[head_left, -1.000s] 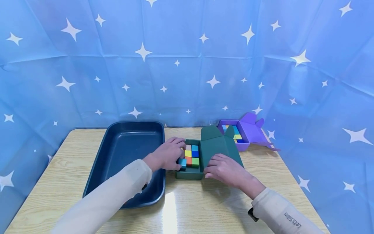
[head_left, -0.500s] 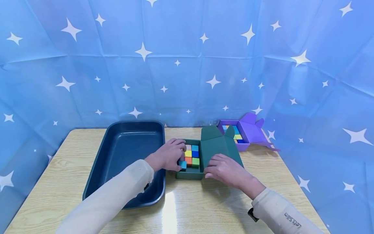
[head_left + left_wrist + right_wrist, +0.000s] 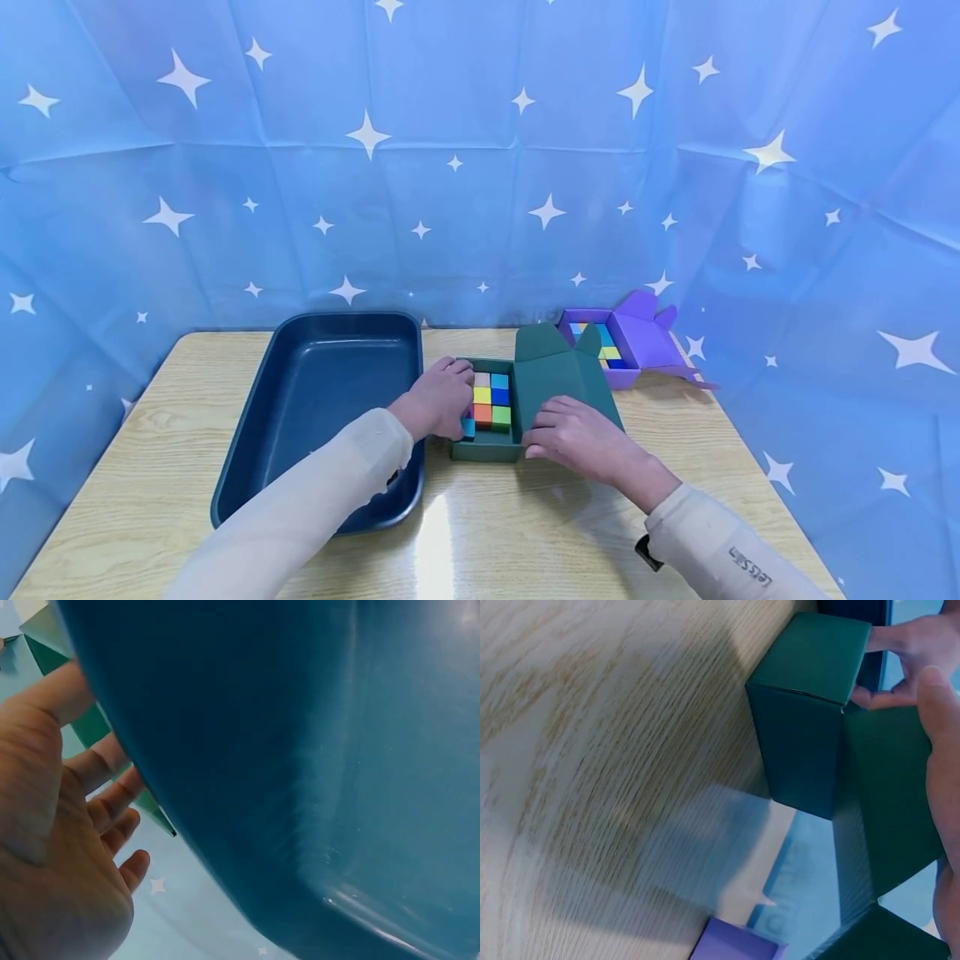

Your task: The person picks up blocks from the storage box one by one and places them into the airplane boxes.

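A green box (image 3: 487, 452) with its lid folded out to the right holds several coloured cubes in rows. My left hand (image 3: 438, 400) reaches over the box's left wall, fingers bent down, pinching a light blue cube (image 3: 468, 427) at the near left corner. Its fingertips are partly hidden; in the left wrist view the left hand (image 3: 67, 802) reaches behind a tray's rim. My right hand (image 3: 573, 437) grips the near edge of the green lid (image 3: 558, 383). In the right wrist view, its thumb (image 3: 941, 712) lies against the lid.
A large dark blue tray (image 3: 322, 417) stands left of the green box, under the left forearm. Behind and to the right, a purple box (image 3: 626, 377) lies open with several cubes inside. A starry blue curtain (image 3: 480, 183) hangs behind the wooden table (image 3: 495, 533).
The left hand has shifted slightly right and down with the light blue cube, which sits lower in the box corner. A purple cube shows beside it. The right hand has stayed in place.
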A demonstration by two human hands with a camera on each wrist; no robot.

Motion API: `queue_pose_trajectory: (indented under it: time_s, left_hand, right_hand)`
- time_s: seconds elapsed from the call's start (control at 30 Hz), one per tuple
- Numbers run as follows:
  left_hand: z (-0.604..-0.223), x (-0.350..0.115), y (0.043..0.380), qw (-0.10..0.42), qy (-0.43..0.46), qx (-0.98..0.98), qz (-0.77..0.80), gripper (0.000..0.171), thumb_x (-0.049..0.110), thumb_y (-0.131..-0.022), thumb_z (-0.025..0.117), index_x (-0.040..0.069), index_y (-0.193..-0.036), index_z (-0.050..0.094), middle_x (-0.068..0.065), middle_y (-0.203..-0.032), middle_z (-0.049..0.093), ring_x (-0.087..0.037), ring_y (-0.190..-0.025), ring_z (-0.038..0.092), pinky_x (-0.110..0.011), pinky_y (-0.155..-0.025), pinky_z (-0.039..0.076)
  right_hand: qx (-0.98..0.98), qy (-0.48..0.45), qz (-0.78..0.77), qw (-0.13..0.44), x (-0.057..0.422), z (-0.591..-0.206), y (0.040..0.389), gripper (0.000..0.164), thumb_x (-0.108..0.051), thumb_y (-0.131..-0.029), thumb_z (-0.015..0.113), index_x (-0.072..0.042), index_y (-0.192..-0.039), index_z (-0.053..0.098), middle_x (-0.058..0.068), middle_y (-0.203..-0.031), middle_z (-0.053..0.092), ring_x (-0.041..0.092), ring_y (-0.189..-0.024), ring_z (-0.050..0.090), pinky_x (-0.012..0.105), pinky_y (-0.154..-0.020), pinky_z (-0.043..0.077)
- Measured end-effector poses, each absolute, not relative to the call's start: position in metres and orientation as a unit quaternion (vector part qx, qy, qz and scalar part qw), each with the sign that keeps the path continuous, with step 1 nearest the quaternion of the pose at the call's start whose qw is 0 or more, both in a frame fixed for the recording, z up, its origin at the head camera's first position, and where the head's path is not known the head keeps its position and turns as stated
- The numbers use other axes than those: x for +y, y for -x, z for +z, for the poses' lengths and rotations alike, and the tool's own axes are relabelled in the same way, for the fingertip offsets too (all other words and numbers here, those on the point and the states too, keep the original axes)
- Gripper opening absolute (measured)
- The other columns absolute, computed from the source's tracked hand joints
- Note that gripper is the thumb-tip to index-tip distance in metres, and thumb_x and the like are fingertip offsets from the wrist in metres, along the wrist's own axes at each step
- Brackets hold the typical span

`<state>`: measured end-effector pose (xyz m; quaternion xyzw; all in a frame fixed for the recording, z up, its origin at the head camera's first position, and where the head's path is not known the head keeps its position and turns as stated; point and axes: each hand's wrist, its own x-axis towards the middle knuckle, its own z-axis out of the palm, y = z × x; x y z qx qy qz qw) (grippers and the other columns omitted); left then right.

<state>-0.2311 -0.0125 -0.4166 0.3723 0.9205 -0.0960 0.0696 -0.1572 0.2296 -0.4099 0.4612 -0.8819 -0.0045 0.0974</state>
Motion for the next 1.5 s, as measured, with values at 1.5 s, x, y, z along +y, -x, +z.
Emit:
queue_pose_trajectory:
  time_s: [1.5]
  left_hand:
    - [-0.408,-0.24,0.178,0.016,-0.318,0.944,0.086,0.02,0.035,-0.07,0.085,0.029,-0.078,0.067,-0.007,-0.118,0.064,-0.041,-0.134,0.04,-0.065,-0.106,0.033]
  right_hand:
    - [-0.884,-0.458,-0.007,0.094,0.229,-0.411,0.158,0.027,-0.04,-0.097,0.055,-0.023,-0.103,0.075,-0.012,-0.096,0.073,0.009,-0.096,0.064,0.033,-0.098,0.052]
